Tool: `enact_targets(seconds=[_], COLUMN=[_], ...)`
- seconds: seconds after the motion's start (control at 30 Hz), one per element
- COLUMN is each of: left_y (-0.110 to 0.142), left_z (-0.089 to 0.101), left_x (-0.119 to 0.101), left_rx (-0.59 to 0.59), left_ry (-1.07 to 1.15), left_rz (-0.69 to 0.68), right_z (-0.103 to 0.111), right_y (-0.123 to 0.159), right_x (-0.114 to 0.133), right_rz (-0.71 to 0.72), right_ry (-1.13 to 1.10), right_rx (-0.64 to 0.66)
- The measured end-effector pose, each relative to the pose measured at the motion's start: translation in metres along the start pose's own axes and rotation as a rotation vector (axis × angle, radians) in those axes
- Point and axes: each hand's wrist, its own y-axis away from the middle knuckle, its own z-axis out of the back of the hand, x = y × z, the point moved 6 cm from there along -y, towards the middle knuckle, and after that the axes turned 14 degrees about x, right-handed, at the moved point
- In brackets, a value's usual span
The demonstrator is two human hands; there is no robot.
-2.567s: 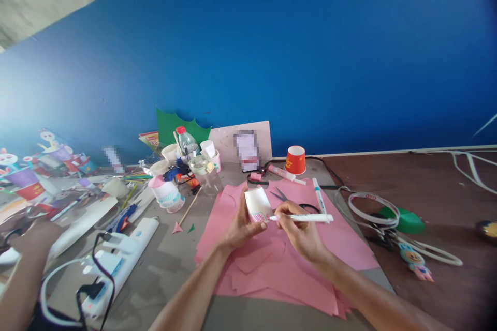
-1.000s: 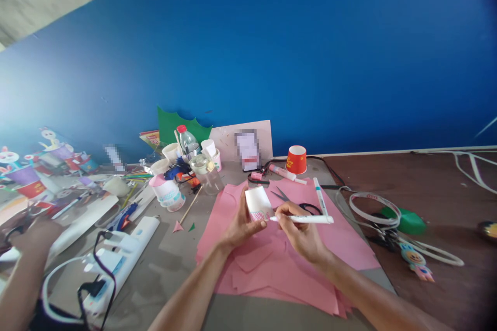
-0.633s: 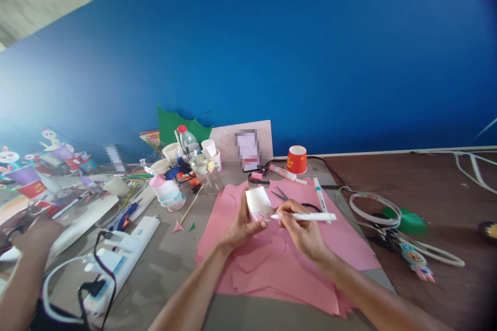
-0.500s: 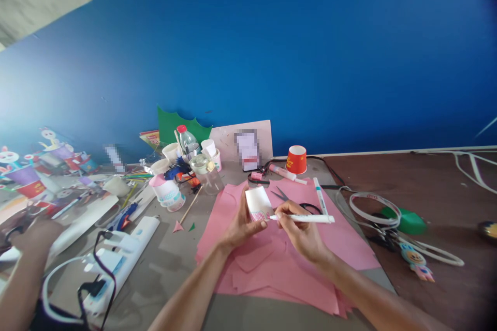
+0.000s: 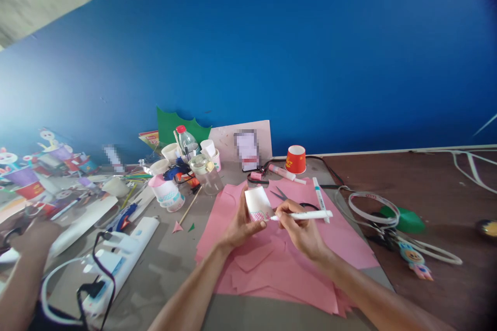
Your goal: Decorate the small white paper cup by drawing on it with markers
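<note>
A white paper cup [image 5: 258,200] with pink crosshatch drawn along one end rests tilted in my left hand [image 5: 239,226], whose thumb lies along its lower edge. My right hand [image 5: 298,230] grips a white marker [image 5: 306,215], its tip at the cup's patterned part, touching or very close. Beneath both hands spreads a pile of pink paper sheets [image 5: 279,284]. Scissors [image 5: 279,194] with dark handles lie partly behind my right hand. Another white marker [image 5: 320,196] with a blue-green cap lies just beyond them.
At the back stand a red paper cup [image 5: 296,160], a phone [image 5: 247,150], a glass jar [image 5: 207,173] and a decorated cup [image 5: 169,194]. A power strip [image 5: 128,256] with cables lies left. Another person's hand [image 5: 37,235] works at far left. Cables and a charm [image 5: 415,258] lie right.
The marker and my right hand have shifted very slightly against the cup. More pink marks show near the cup's right side. The rest looks the same.
</note>
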Motion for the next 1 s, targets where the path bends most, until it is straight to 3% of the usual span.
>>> enact_targets(seconds=[0.2,1.0], left_y=[0.0006,-0.0009], left_z=[0.0015,0.0004], left_x=[0.0045,0.0002], left_rx=[-0.019,0.002], left_ry=[-0.003,-0.005], left_rz=[0.018,0.018], right_z=[0.0042,0.0015], right_y=[-0.0023,-0.0001], right_x=[-0.0120,-0.0032], right_rz=[-0.023,0.008], right_ry=[-0.117,-0.004], right_rx=[-0.050,-0.019])
